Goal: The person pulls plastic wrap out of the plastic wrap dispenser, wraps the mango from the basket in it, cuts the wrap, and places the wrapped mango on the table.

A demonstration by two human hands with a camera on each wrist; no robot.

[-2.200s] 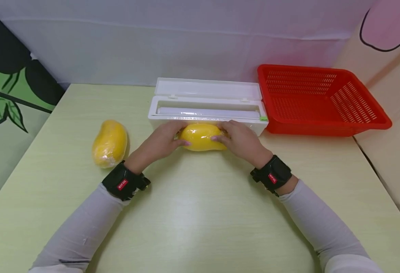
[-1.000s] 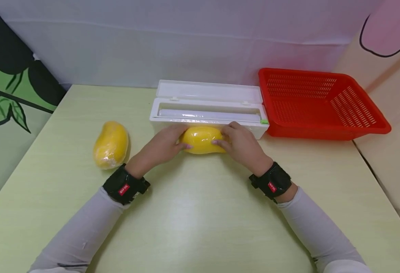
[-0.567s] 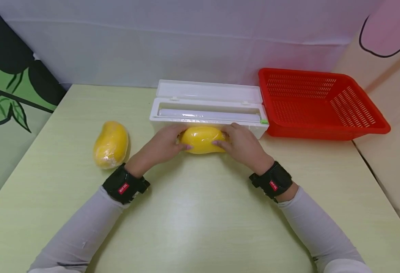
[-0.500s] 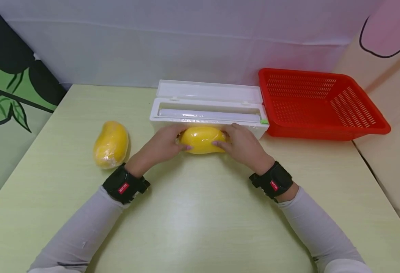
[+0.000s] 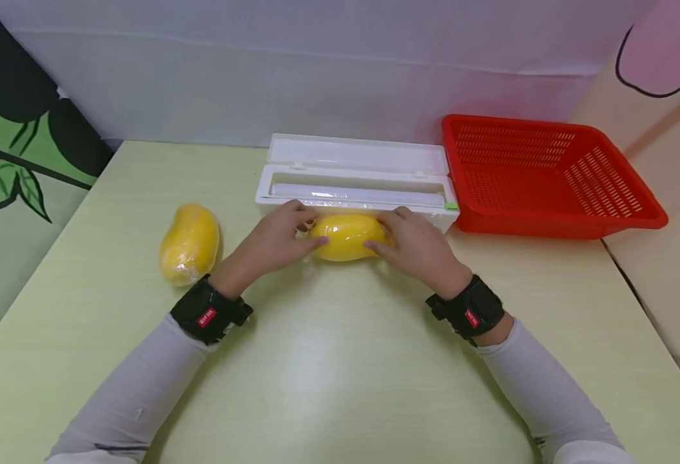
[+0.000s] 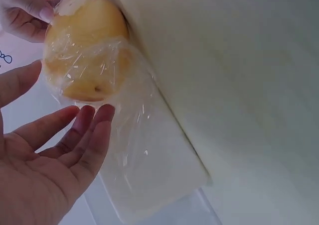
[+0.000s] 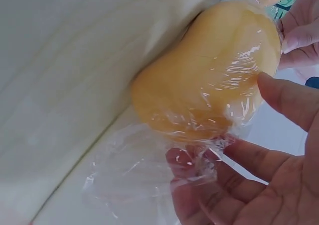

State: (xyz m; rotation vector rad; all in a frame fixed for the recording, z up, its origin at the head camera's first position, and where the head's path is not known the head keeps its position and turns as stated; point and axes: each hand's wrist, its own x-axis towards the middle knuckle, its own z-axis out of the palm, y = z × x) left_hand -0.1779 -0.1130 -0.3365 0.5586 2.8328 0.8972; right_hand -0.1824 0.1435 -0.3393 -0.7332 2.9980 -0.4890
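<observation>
A yellow mango (image 5: 347,238) lies sideways against the front of a white cling film dispenser (image 5: 357,177), with clear cling film (image 7: 134,170) over it and hanging loose at its ends. My right hand (image 5: 417,248) holds the mango's right end, thumb on the near side and fingers curled beneath the film. At the other end, my left hand (image 5: 276,240) has its thumb close to the mango; in the left wrist view its loosely bent fingers (image 6: 92,140) sit just off the fruit, beside the film. A second, film-wrapped mango (image 5: 189,245) rests to the left.
Touching the dispenser's right end is a red plastic basket (image 5: 554,222). The dispenser's lid (image 5: 357,152) is folded back, and a film roll (image 5: 357,192) shows inside. A pale wooden table (image 5: 328,374) stretches toward me, with a cloth backdrop (image 5: 258,77) behind.
My left hand has loosened from the mango's left end, its knuckles rising and a gap showing between thumb and fingers. The right hand keeps its hold; the mango has barely shifted.
</observation>
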